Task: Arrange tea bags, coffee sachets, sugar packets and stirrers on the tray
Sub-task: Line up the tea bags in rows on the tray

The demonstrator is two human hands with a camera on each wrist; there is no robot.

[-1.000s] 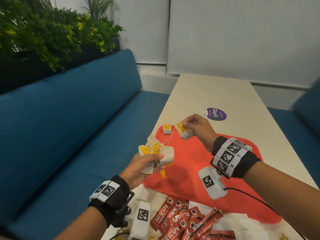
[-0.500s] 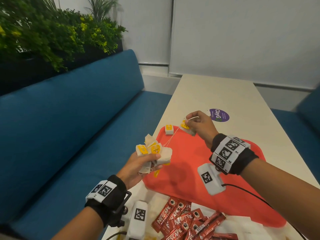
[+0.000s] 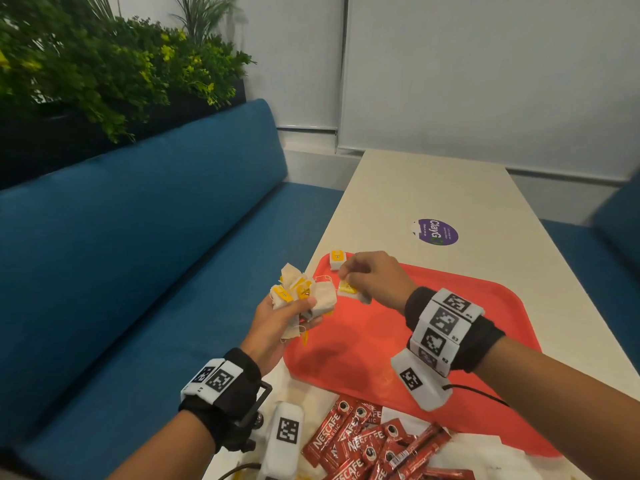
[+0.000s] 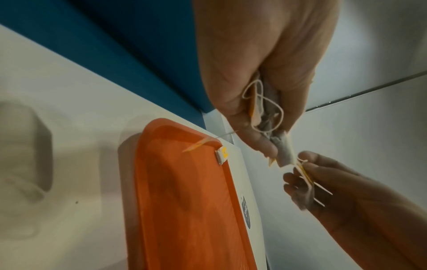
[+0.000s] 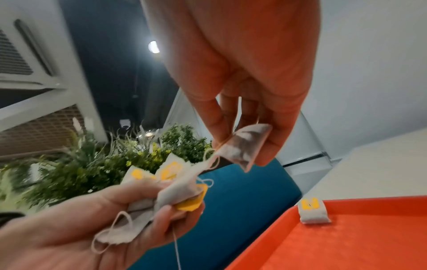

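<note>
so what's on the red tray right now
One tea bag lies in the far left corner of the tray. The right hand hovers above, pinching another tea bag; the tray beneath hand and wrist is hidden.

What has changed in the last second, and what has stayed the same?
The right hand, pinching one tea bag, came back from the tray's far corner toward the bunch of tea bags in the left hand; a string seems to link them. Unchanged: the left hand grips its bunch, one tea bag on the tray lies in the far corner of the red tray, and the coffee sachets lie beside the tray.
</note>
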